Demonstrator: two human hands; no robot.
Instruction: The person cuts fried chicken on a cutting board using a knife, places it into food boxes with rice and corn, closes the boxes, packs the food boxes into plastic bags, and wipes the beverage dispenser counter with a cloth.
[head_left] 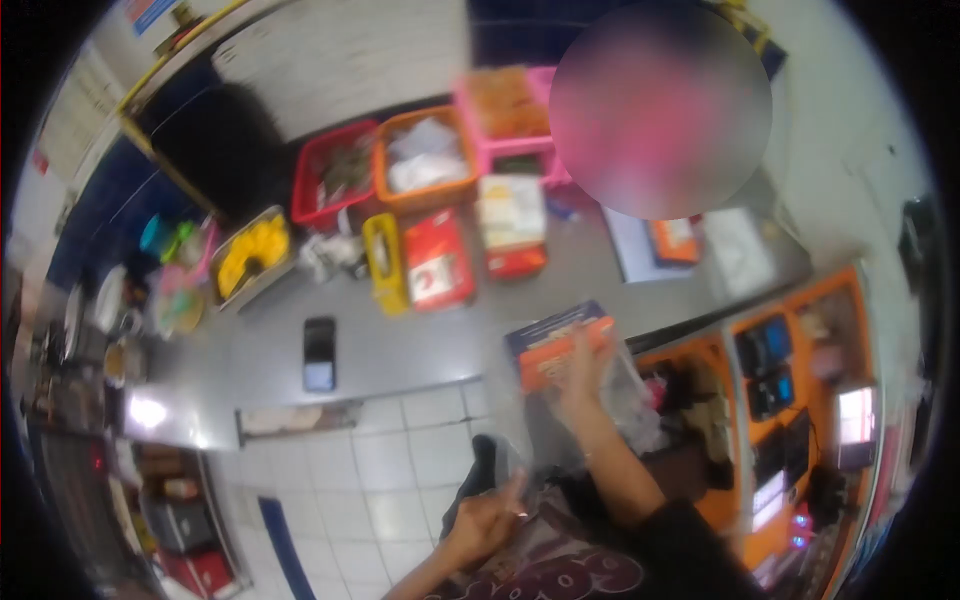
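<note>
My right hand (583, 372) is on an orange and dark blue packet (548, 345) at the counter's front edge, its fingers over the orange part. Around and below the packet hangs a clear plastic bag (630, 400). Lower down, my left hand (487, 525) is in front of my body, its fingers bent and pressed together near the lower part of the bag. Blur hides whether it pinches the plastic.
On the metal counter (420, 350) lie a phone (319, 354), red boxes (437, 260) and a yellow packet (385, 263). Behind them stand a red basket (302, 190), an orange basket (425, 203) and a pink basket (480, 130). Orange shelves (740, 430) are at the right.
</note>
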